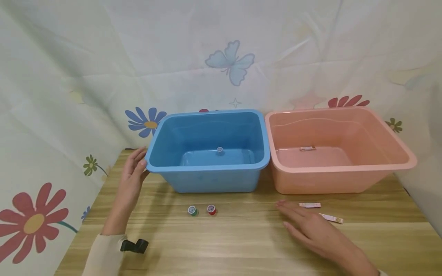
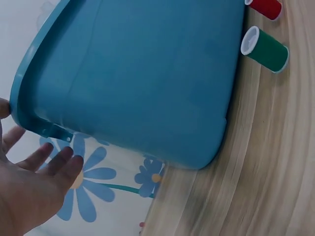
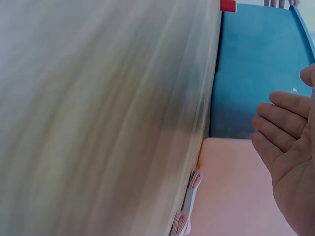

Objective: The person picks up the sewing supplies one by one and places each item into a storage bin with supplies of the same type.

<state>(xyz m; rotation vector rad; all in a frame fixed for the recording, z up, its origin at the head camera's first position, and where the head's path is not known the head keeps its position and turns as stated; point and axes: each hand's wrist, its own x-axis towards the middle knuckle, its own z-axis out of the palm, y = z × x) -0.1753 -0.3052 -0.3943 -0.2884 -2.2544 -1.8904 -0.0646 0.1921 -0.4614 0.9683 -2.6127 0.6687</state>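
Note:
At the left end of the blue basin [image 1: 207, 180], my left hand [image 1: 132, 172] has its fingers loosely spread by the rim. The left wrist view shows the thumb at the rim's edge and the other fingers [image 2: 66, 169] spread below it. My right hand [image 1: 315, 230] hovers low over the table with straight fingers, palm bare in the right wrist view. A green thread spool [image 1: 192, 210] and a red thread spool [image 1: 211, 209] stand before the blue basin. Beside the right hand lie two flat banded bundles of pale cord [image 1: 309, 205].
A pink basin [image 1: 324, 180] stands right of the blue one, with another banded bundle [image 1: 307, 148] on its floor. Inside the blue basin is a small spool [image 1: 220, 149] with a white top. A printed cloth [image 1: 172, 50] hangs behind the wooden table [image 1: 214, 249].

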